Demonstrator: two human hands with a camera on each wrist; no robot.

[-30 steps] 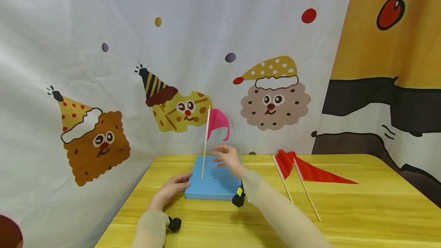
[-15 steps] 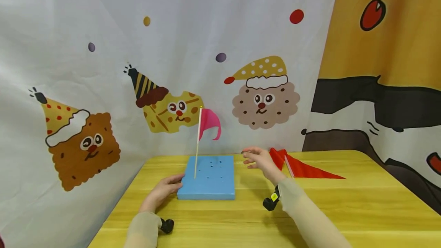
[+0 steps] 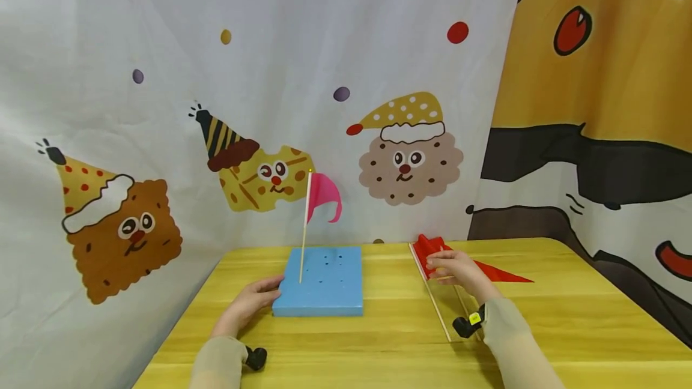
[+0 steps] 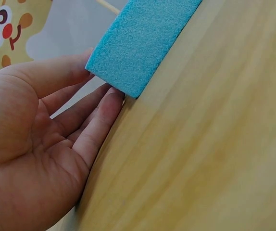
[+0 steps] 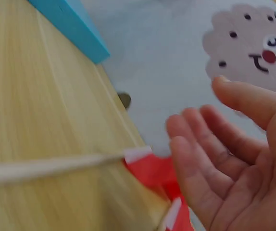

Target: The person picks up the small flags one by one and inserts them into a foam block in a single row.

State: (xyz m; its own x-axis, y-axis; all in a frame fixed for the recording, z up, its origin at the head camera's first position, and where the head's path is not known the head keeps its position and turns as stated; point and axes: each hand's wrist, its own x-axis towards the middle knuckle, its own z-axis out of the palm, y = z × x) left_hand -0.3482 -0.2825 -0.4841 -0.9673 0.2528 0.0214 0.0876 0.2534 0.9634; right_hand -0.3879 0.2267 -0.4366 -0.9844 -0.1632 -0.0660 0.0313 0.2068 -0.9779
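Right hand (image 5: 239, 168) near a red flag (image 5: 152, 170); blue block (image 5: 78, 30) well apart

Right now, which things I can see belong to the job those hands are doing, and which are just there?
Seemingly part of the job:
Blue block, touched by the left hand
Pink flag, standing in the block
Two red flags, lying near the right hand

Just there:
Wooden table
Cartoon-printed curtain
Wrist cameras

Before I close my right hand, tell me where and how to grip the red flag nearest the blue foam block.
Probably pinch its bare wooden stick below the red cloth, right hand coming from above; it lies slim and straight on the table, the cloth bunched.
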